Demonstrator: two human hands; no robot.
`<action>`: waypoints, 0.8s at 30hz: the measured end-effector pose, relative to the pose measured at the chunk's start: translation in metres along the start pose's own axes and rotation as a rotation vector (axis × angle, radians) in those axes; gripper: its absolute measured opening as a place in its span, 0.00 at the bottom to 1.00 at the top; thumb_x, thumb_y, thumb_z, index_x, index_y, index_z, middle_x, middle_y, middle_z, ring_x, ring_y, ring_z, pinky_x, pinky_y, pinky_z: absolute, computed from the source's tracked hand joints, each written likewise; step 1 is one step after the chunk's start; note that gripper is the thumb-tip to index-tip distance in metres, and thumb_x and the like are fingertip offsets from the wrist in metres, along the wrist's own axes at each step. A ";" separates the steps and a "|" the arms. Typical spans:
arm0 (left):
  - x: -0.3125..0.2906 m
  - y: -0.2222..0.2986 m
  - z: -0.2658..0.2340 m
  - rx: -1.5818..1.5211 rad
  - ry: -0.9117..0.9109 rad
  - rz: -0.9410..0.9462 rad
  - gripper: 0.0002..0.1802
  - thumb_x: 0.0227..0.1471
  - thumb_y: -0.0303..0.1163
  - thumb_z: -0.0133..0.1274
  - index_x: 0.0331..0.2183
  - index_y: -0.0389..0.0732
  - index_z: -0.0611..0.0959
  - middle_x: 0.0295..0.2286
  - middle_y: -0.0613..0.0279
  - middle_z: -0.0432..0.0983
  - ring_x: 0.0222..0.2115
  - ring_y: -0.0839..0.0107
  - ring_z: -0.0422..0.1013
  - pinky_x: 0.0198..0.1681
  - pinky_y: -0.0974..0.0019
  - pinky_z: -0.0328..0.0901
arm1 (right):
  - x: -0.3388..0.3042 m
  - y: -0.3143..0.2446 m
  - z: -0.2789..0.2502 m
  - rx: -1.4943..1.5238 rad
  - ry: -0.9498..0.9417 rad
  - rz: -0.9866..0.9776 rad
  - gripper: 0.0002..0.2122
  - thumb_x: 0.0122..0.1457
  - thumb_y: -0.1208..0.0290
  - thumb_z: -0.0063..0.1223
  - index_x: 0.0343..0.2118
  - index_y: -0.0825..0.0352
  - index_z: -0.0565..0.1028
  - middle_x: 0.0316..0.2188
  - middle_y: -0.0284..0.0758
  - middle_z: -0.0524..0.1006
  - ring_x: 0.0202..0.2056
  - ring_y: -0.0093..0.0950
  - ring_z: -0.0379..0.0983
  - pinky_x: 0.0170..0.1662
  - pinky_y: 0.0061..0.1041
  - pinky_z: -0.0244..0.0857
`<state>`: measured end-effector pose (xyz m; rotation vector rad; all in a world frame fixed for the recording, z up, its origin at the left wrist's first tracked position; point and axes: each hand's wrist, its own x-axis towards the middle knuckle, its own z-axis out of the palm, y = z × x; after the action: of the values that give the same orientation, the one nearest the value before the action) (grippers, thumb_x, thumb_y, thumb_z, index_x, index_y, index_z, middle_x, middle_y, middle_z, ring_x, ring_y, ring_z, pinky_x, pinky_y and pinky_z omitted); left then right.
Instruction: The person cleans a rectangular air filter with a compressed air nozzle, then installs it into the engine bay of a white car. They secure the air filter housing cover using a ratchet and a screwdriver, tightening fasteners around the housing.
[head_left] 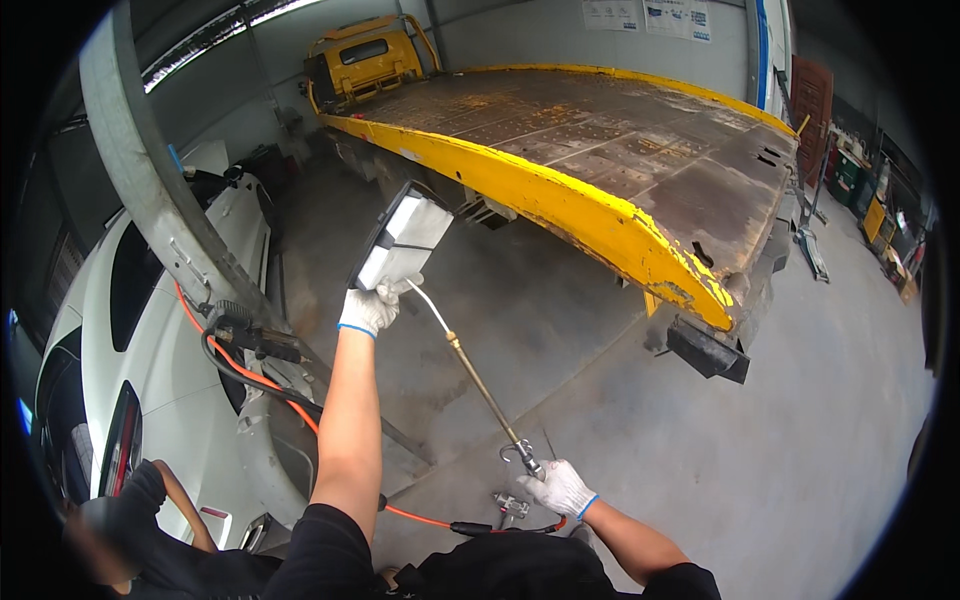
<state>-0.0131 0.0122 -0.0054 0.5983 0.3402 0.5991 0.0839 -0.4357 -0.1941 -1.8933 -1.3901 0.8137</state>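
My left hand (369,309), in a white knit glove with a blue cuff, is closed on the lower edge of a car air filter (408,238). The filter is a pale panel with a black rim and a dark band across it, held up and tilted. In my right hand (562,490), gloved the same way, is the handle end of an air blow gun (484,393). Its long brass-coloured tube slants up to the left. The bent, silvery tip ends close to my left fingers, below the filter; whether it touches them I cannot tell.
A yellow flatbed truck (600,215) stands ahead. On the left are a lift post (140,150) and a white car (165,350). An orange air hose (415,518) runs from the post area past my front. Another person (140,540) is at lower left.
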 end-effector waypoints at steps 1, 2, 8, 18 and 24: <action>0.000 0.002 0.004 -0.091 0.039 -0.011 0.37 0.60 0.42 0.46 0.61 0.23 0.67 0.56 0.14 0.64 0.15 0.72 0.76 0.16 0.79 0.74 | -0.002 0.002 0.000 0.020 -0.010 0.063 0.23 0.64 0.49 0.54 0.24 0.69 0.76 0.20 0.51 0.78 0.28 0.51 0.78 0.35 0.46 0.72; 0.000 0.006 0.003 -0.085 0.042 -0.005 0.36 0.59 0.42 0.46 0.60 0.23 0.69 0.54 0.14 0.66 0.15 0.72 0.75 0.16 0.78 0.74 | 0.001 0.004 0.001 0.054 0.003 0.127 0.23 0.63 0.49 0.55 0.25 0.69 0.77 0.20 0.51 0.78 0.28 0.52 0.78 0.35 0.46 0.72; 0.009 0.026 -0.014 -0.050 0.096 -0.008 0.29 0.55 0.40 0.51 0.50 0.26 0.79 0.46 0.23 0.76 0.14 0.68 0.75 0.14 0.75 0.73 | 0.010 -0.007 0.001 -0.127 0.047 -0.086 0.22 0.62 0.51 0.56 0.26 0.71 0.77 0.18 0.46 0.79 0.23 0.44 0.80 0.33 0.41 0.73; 0.001 0.022 -0.020 0.060 0.097 0.170 0.23 0.59 0.47 0.56 0.47 0.39 0.84 0.36 0.41 0.85 0.16 0.64 0.77 0.12 0.69 0.71 | -0.001 -0.004 -0.011 0.240 0.116 0.260 0.18 0.61 0.58 0.60 0.25 0.69 0.77 0.18 0.40 0.79 0.20 0.31 0.78 0.28 0.34 0.72; -0.002 0.005 0.015 0.300 0.253 0.697 0.42 0.62 0.36 0.54 0.72 0.52 0.55 0.58 0.54 0.72 0.53 0.61 0.75 0.43 0.52 0.78 | -0.014 0.003 -0.019 0.221 0.251 0.277 0.19 0.60 0.56 0.60 0.23 0.69 0.76 0.17 0.45 0.77 0.21 0.43 0.76 0.30 0.40 0.70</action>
<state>-0.0096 0.0080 0.0099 0.9420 0.4649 1.3147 0.0974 -0.4522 -0.1839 -1.9577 -0.8630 0.7907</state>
